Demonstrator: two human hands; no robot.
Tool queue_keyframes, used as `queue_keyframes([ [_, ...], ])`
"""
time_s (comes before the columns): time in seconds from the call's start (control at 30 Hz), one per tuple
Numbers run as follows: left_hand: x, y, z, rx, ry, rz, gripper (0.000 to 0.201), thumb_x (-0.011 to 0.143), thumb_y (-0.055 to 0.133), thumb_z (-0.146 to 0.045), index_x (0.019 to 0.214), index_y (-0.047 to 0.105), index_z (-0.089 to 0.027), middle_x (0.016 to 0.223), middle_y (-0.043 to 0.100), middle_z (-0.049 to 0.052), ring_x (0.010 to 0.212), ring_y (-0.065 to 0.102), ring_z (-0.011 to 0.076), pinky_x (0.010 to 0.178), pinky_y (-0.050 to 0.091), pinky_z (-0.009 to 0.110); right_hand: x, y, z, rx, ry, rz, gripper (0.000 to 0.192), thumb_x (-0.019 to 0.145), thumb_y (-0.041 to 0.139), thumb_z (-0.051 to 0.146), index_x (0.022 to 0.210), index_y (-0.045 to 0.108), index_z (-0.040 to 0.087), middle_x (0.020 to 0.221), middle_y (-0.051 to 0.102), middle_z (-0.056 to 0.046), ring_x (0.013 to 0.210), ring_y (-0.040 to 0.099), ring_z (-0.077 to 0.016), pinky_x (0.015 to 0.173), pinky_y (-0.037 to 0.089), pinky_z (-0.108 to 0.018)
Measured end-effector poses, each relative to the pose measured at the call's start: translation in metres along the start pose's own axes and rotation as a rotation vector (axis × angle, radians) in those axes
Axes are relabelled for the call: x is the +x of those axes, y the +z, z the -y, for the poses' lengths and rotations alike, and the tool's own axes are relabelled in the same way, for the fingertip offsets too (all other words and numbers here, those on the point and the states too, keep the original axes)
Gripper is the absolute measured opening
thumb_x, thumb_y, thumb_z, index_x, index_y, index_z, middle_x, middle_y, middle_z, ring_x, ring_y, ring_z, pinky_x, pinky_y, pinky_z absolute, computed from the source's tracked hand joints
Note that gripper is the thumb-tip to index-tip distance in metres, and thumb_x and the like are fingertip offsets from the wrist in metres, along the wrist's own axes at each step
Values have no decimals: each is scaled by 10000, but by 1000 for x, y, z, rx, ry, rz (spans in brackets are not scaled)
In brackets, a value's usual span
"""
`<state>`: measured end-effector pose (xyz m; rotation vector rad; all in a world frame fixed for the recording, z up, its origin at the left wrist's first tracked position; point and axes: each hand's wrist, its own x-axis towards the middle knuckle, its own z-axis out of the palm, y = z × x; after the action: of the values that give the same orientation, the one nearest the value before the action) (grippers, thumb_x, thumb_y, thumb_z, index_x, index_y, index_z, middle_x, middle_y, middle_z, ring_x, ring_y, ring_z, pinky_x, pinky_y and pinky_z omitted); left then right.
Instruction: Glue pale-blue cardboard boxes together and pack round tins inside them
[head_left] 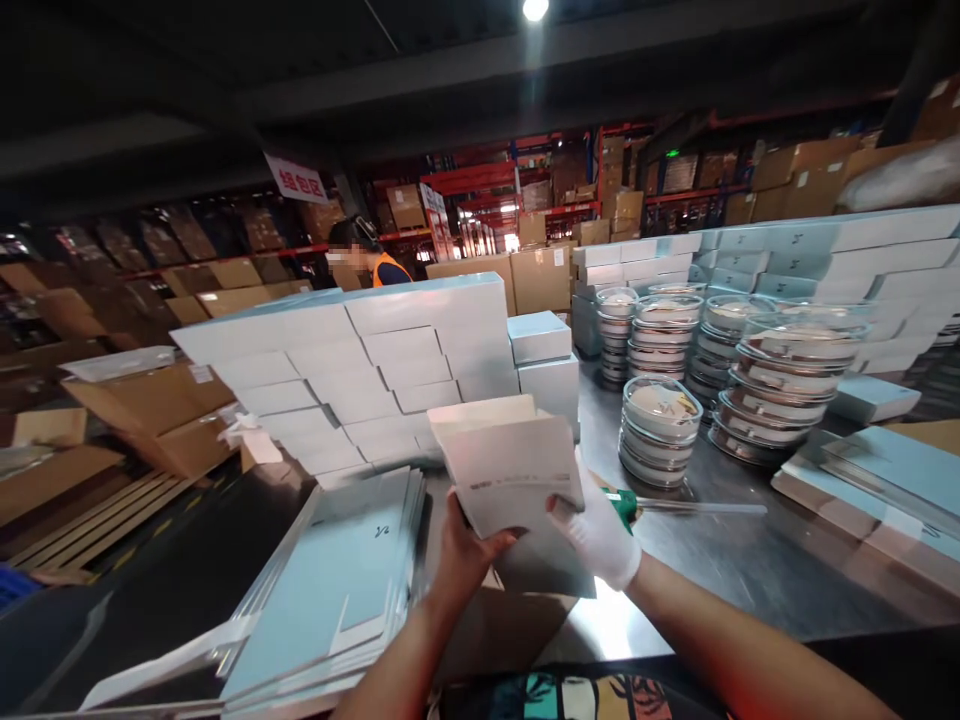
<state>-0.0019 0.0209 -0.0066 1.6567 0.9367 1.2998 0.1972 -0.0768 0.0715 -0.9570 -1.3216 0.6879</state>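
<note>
Both hands hold a partly folded cardboard box (517, 460), its pale panel with faint print facing me and a cream flap behind. My left hand (469, 550) is bare and grips its lower left side, thumb on the front. Wearing a white glove with the thumb uncovered, my right hand (600, 530) pinches the right side. Just beyond the glove lies a green glue gun (621, 505) with a long clear stick, partly hidden. To the left is a pile of flat light-blue box blanks (337, 570), the top one marked in black.
White boxes (397, 370) are stacked like a wall ahead, with more boxes (795, 260) at the back right. Stacks of round clear-lidded containers (660, 430) stand on the metal table (720, 560). More flat blanks (900, 480) lie right. A person in an orange vest (391, 272) is beyond.
</note>
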Motion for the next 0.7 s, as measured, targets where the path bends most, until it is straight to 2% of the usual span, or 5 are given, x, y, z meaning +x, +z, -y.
queue_keyframes([
  [0.13,0,-4,1,-159,204,11,1470,603,925,-789,1708,112,-261,1472,587,205,1251,691,369,1025,591,534,3,-7,-1,-113,12,-61,886,915,769,538,1684,436,248,1550,651,-130,1416,635,-310,1266,463,-480],
  [0.3,8,-15,-24,26,383,78,645,779,812,-776,1081,764,-208,1068,715,110,1118,678,337,1074,547,502,5,-9,3,-47,133,62,710,881,757,642,1444,671,218,1310,769,-115,1215,715,-298,1084,583,-419],
  [0.37,6,-12,-32,63,426,120,564,824,777,-769,898,759,-210,964,709,97,1066,679,321,1033,559,473,9,-4,6,-31,223,-19,625,903,670,716,1243,735,196,1110,791,-100,1034,733,-283,946,613,-409],
  [0.53,-8,-1,-29,-84,447,-24,798,822,779,-784,1404,658,-253,1396,677,158,1324,640,353,1136,515,508,19,12,6,-142,150,-372,535,822,723,477,1276,613,215,1127,761,-77,1008,696,-244,898,590,-373],
  [0.7,-8,-13,-29,56,414,10,625,771,836,-768,1142,806,-265,1103,796,91,1137,718,327,1287,359,574,20,-26,0,-312,84,-250,523,972,572,506,1407,613,219,1371,725,-138,1170,714,-271,1020,573,-419],
])
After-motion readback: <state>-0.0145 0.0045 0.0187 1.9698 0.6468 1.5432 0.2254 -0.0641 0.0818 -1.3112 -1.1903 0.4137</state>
